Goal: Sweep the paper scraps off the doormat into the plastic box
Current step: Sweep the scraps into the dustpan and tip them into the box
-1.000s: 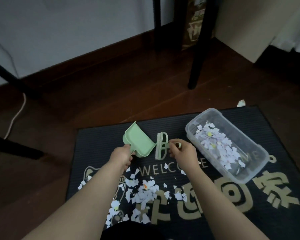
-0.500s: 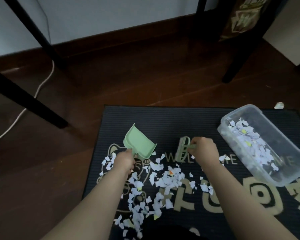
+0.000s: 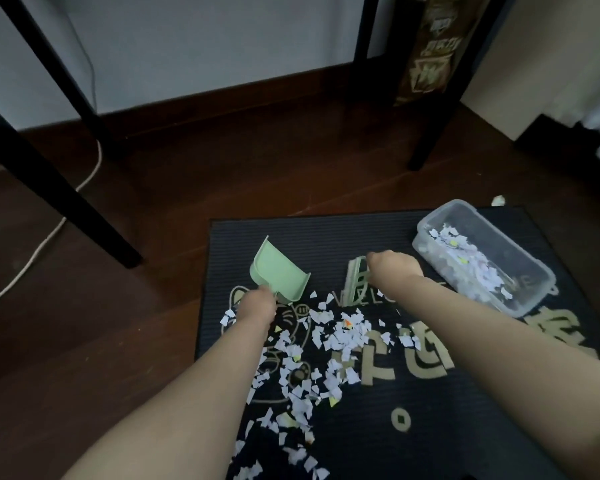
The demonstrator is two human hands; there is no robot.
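A black doormat with gold lettering lies on the wooden floor. Several white paper scraps are strewn across its left and middle part. My left hand grips the handle of a light green dustpan, whose mouth faces right and down towards the scraps. My right hand grips a small green brush that stands on the mat just right of the dustpan. A clear plastic box with scraps inside sits on the mat's right side.
Black furniture legs stand on the dark wooden floor at left, and another leg behind the mat. A white cable runs along the floor at left. One stray scrap lies beyond the mat's far right corner.
The view has shifted, showing more scraps near me. Both hands keep hold of the dustpan and brush; the brush has moved away from the dustpan, to the right.
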